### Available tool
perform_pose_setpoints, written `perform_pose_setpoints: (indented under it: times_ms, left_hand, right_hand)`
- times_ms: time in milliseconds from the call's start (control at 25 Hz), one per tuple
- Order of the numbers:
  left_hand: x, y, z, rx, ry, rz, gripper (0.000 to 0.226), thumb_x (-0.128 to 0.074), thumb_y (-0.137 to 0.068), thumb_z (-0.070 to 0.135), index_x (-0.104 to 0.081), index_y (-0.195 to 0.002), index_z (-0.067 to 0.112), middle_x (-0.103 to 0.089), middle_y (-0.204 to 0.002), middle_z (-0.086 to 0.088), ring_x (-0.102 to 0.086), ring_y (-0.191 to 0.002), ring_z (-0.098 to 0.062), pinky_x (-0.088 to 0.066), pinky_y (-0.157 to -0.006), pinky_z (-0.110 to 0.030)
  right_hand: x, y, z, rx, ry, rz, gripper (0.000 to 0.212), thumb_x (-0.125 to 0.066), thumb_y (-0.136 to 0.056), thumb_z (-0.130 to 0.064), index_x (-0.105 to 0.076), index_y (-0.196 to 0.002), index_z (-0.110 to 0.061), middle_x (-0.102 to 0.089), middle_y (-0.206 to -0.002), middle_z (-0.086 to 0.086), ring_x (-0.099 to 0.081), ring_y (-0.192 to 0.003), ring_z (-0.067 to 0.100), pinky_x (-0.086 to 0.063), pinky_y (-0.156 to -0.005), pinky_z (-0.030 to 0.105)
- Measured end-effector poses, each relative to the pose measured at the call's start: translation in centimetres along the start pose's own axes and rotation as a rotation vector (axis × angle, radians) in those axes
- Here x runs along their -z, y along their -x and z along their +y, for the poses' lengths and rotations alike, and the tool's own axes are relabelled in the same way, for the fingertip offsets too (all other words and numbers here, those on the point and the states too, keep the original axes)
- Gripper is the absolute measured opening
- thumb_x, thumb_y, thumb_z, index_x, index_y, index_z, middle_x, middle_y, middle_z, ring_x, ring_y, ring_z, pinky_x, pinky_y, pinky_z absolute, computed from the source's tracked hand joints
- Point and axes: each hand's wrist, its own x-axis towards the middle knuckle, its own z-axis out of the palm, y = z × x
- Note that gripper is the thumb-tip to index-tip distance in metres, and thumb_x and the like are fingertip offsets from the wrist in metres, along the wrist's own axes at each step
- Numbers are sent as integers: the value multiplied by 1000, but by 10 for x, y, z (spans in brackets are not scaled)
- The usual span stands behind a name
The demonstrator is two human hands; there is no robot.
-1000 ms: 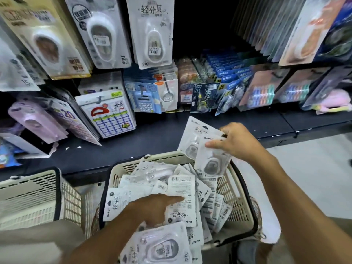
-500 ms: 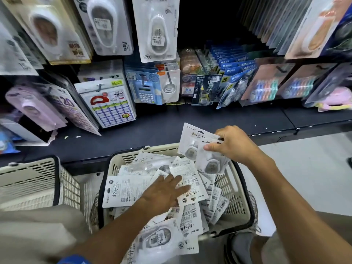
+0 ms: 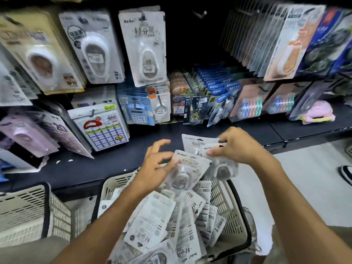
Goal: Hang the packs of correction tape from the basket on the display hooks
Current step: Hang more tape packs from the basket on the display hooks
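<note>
While the shelf and its wall of hanging stock fill the space in front of me, the cream basket below my arms holds a loose heap of correction tape packs. Above them, one matching pack hangs on a display hook, with a bare hook to its right. My right hand pinches a small fan of packs by their top edges. My left hand holds one more pack against the thumb, the other fingers spread loose. I judge these light, flat and slippery: stiff card, a bulging blister low down. The best hold is the card's upper edge, beside the hang hole, leaving that hole free for the hook.
</note>
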Motion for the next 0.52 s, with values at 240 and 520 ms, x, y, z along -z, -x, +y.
perform_pose_setpoints:
  times_ms: [240, 520]
  left_hand:
    - [40, 4, 77, 190, 741, -107, 19, -74, -79, 20, -81, -91, 8, -77, -99, -17, -74, -87, -29, -60, -82, -38]
    - [105, -9, 142, 200, 724, 203, 9, -78, -77, 15, -81, -85, 11, -79, -94, -16, -76, -76, -25, -60, -74, -35]
  right_hand:
    - [20, 12, -80, 38, -773, 140, 36, -86, -74, -37, -72, -66, -5, -69, -66, 12, -59, -58, 16, -46, -57, 30]
    - [53, 8, -166, -154, -1477, 94, 41, -60, -96, -49, -68, -111, -12, -73, -108, 14, -71, -99, 37, -55, -91, 48]
